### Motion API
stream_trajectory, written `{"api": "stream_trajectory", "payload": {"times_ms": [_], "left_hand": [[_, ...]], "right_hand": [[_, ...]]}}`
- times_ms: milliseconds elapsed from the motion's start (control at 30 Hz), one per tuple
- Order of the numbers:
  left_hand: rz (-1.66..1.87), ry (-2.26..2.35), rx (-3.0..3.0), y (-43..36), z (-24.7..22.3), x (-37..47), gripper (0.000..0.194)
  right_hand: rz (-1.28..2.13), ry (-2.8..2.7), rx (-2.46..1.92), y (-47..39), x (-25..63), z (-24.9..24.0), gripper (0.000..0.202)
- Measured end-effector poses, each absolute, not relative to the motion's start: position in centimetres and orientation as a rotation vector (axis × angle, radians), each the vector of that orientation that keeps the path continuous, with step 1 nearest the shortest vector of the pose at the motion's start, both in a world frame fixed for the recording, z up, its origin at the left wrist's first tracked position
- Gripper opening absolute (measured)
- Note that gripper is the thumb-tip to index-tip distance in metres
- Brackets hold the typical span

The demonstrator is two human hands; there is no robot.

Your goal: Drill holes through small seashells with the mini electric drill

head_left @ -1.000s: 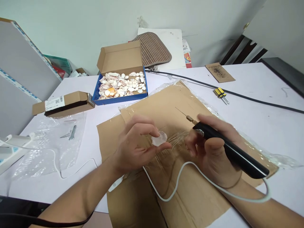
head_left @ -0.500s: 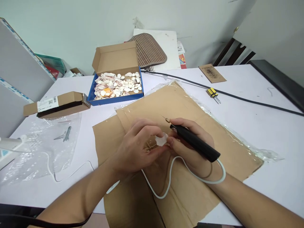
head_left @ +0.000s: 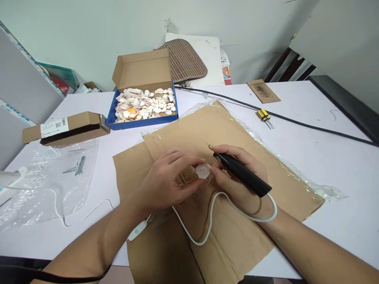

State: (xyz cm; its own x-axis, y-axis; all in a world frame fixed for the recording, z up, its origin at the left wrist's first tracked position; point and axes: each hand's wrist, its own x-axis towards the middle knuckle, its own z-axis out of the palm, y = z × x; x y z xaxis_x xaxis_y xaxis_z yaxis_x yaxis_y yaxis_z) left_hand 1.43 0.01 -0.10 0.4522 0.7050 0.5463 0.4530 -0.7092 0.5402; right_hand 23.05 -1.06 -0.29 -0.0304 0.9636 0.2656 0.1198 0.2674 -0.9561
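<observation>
A small translucent whitish piece [head_left: 203, 171] is pinched between the thumb and fingers of my left hand [head_left: 171, 177]. My right hand [head_left: 242, 173] wraps round a black pen-like tool [head_left: 242, 173] with a thin wire tip pointing up and left. Its thumb and fingertips also touch the right edge of the whitish piece. A white cord [head_left: 211, 221] runs from the tool's rear end and loops below the hands. Under both hands lies brown paper [head_left: 237, 236] with clear plastic film along its edges.
A blue box [head_left: 142, 124] of shells stands at the back left, beside a long cardboard box [head_left: 77, 128]. Bubble wrap [head_left: 79, 189] with small metal tools lies left. Yellow-black pieces [head_left: 263, 114] sit near a black cable [head_left: 308, 124].
The whitish piece has turned to show more of its face, and my left fingers are spread a little wider around it. A white switch on the cord shows more beside my left forearm.
</observation>
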Motion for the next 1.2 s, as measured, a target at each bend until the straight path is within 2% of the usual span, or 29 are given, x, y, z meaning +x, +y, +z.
{"api": "stream_trajectory", "payload": {"times_ms": [167, 433, 1067, 1200], "left_hand": [[1.081, 1.12, 2.347, 0.1, -0.5, 1.2, 0.025], [0.78, 1.35, 2.285, 0.6, -1.4, 1.0, 0.029], [0.523, 1.345, 2.336, 0.9, -1.7, 1.6, 0.022], [0.505, 1.318, 2.299, 1.1, -1.5, 1.5, 0.031]], "right_hand": [[0.942, -1.369, -1.084, -0.8, 23.9, -1.0, 0.023], [0.823, -1.316, -1.08, -0.1, 24.4, -1.9, 0.027], [0.928, -1.296, -1.102, 0.3, 23.4, -2.3, 0.028], [0.977, -1.293, -1.093, 0.3, 23.6, -2.5, 0.032]]}}
